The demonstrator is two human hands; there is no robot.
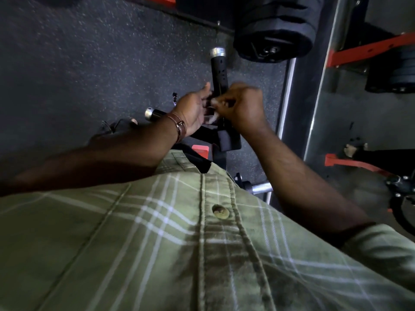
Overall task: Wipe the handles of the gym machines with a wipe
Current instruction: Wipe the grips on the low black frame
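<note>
A black machine handle (219, 70) with a silver end cap points away from me. A second handle (155, 113) with a silver cap sticks out to the left, partly hidden by my left wrist. My right hand (243, 106) is curled, pinching a small white wipe (213, 108) at the base of the upright handle. My left hand (194, 110) is beside it with fingers extended, touching the wipe; most of the wipe is hidden between the hands.
Black weight plates (272, 39) hang just beyond the handle. A dark upright post (298, 104) and red frame parts (368, 50) stand to the right. A silver bar end (260, 187) sits near my waist. Speckled rubber floor (89, 63) spreads to the left.
</note>
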